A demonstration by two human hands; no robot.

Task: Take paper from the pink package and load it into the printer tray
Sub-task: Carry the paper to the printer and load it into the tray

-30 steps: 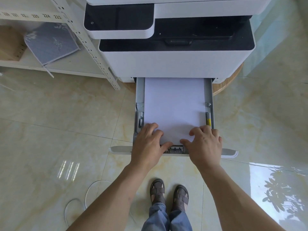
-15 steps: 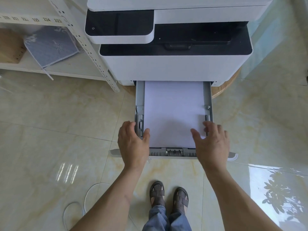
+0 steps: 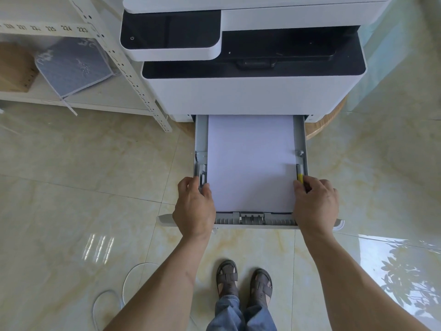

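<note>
The paper (image 3: pixel 250 163), a white stack, lies flat in the printer tray (image 3: pixel 303 139), which is pulled out from the bottom of the printer (image 3: pixel 250 96). It sits between the two hands. The left hand (image 3: pixel 194 206) grips the tray's left wall near the front, thumb just beside the paper's left edge, fingers curled over the outer side. The right hand (image 3: pixel 316 204) is clamped on the right wall, thumb touching the paper's right edge, fingers closed around a yellow tab (image 3: pixel 300 178) that is mostly covered. The paper's far end runs under the printer and is hidden. Both front corners of the tray are covered by the hands.
</note>
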